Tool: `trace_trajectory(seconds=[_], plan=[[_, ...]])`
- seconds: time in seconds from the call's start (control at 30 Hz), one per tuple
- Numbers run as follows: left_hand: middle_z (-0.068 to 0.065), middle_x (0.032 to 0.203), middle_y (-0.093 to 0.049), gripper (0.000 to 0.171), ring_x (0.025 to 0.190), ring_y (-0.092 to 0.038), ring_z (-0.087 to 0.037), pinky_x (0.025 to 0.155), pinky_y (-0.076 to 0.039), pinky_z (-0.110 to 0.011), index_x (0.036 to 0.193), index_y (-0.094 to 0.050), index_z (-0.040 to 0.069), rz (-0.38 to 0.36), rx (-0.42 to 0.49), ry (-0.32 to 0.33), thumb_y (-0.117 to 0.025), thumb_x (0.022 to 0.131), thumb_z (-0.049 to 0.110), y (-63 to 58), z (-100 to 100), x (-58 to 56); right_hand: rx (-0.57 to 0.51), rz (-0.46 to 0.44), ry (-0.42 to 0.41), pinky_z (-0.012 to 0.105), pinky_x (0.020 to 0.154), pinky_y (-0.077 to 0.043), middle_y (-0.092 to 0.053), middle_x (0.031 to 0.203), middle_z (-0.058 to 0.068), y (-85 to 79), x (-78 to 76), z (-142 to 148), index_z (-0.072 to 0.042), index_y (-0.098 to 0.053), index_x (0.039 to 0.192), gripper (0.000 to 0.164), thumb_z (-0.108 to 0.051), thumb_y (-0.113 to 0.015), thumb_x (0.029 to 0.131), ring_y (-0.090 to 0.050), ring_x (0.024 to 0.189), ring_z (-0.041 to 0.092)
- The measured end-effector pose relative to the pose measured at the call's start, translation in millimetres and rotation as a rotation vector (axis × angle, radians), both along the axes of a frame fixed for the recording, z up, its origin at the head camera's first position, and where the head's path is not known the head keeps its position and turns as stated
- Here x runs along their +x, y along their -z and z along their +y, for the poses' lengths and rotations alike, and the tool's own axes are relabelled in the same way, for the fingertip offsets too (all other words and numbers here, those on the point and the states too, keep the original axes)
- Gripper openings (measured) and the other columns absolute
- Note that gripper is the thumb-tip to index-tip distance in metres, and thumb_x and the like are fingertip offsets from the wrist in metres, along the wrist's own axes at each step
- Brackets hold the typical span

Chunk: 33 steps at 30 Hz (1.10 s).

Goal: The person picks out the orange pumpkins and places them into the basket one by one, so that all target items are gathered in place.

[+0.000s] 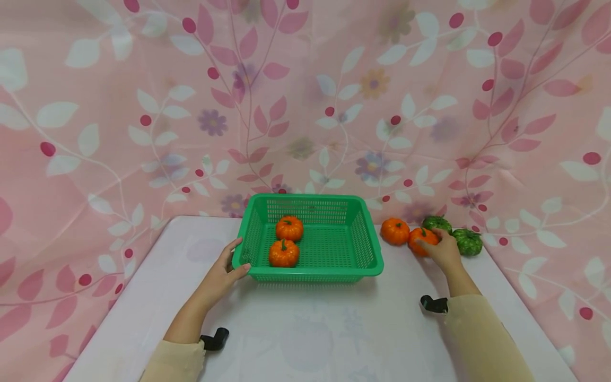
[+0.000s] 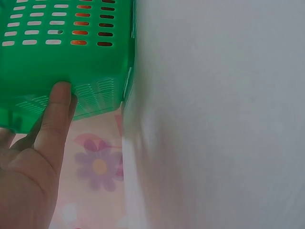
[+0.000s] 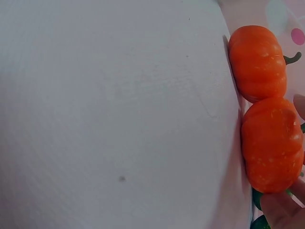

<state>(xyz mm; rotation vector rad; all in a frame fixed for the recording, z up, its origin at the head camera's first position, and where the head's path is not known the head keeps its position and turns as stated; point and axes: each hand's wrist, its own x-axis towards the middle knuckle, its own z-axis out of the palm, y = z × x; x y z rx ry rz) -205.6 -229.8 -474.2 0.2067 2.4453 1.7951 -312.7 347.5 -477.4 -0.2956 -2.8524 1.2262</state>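
My left hand [image 1: 220, 276] holds the left front corner of a green plastic basket [image 1: 310, 271], thumb against the front and fingers along the left side. The basket's slotted wall [image 2: 57, 62] shows close up in the left wrist view. Inside it are two small orange pumpkins, one pumpkin [image 1: 289, 228] behind the other pumpkin [image 1: 284, 254]. Over at the right, my right hand [image 1: 445, 251] grips another orange pumpkin [image 1: 420, 243], also seen in the right wrist view with fingertips on opposite sides of it. A further orange pumpkin [image 1: 394, 232] sits just left of the gripped one.
Two green pumpkins, one green pumpkin [image 1: 436, 223] partly behind the right hand and the other green pumpkin [image 1: 468, 242] near the table's right edge. A white table [image 1: 305, 329] lies under everything, with a pink floral curtain [image 1: 305, 106] close behind it.
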Motion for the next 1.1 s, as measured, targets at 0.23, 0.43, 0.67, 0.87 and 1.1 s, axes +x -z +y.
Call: trace_trajectory(seconds=[0.23,0.43,0.67,0.87,1.1], plan=[[-0.025,0.156,-0.031,0.077,0.134,-0.045,-0.040,0.105,-0.044,-0.049,0.161,-0.013,0.021,0.010,-0.001,-0.005,-0.061,0.101,0.018,-1.2,-0.4,0.4,-0.003,-0.032,0.002,0.065,0.111,-0.027,-0.024,0.152,0.039,0.2,-2.0,-1.4,0.008,-0.023,0.154,0.089,-0.044,-0.065,0.095,-0.029,0.138,0.055],[-0.025,0.156,-0.031,0.077,0.133,-0.046,-0.040,0.104,-0.045,-0.048,0.161,-0.014,0.022,0.017,-0.003,-0.008,-0.062,0.101,0.018,-0.1,0.3,-0.8,-0.003,-0.034,0.016,0.064,0.112,-0.026,-0.025,0.152,0.039,-2.2,-1.1,-2.9,0.008,-0.023,0.154,0.089,-0.042,-0.066,0.095,-0.029,0.138,0.054],[-0.025,0.156,-0.031,0.078,0.133,-0.046,-0.039,0.104,-0.045,-0.048,0.161,-0.014,0.023,0.011,-0.011,-0.012,-0.063,0.100,0.022,-0.8,-1.0,-1.9,-0.004,-0.031,0.018,0.063,0.112,-0.028,-0.027,0.151,0.039,-2.4,-0.6,-4.3,0.009,-0.025,0.153,0.087,-0.041,-0.067,0.095,-0.031,0.137,0.054],[-0.025,0.157,-0.029,0.077,0.134,-0.045,-0.040,0.104,-0.045,-0.047,0.161,-0.013,0.022,0.004,0.012,0.002,-0.061,0.101,0.018,-0.3,-0.6,-2.1,-0.012,-0.032,0.036,0.063,0.112,-0.028,-0.026,0.152,0.038,-0.6,0.2,-2.8,0.007,-0.026,0.153,0.087,-0.042,-0.067,0.094,-0.030,0.138,0.053],[-0.026,0.157,-0.028,0.078,0.133,-0.045,-0.040,0.103,-0.047,-0.043,0.161,-0.012,0.021,0.005,0.023,0.008,-0.061,0.101,0.017,-0.7,0.3,-0.2,-0.027,-0.024,0.053,0.062,0.112,-0.028,-0.028,0.152,0.037,0.1,4.2,-2.5,0.006,-0.028,0.153,0.085,-0.041,-0.068,0.094,-0.030,0.138,0.052]])
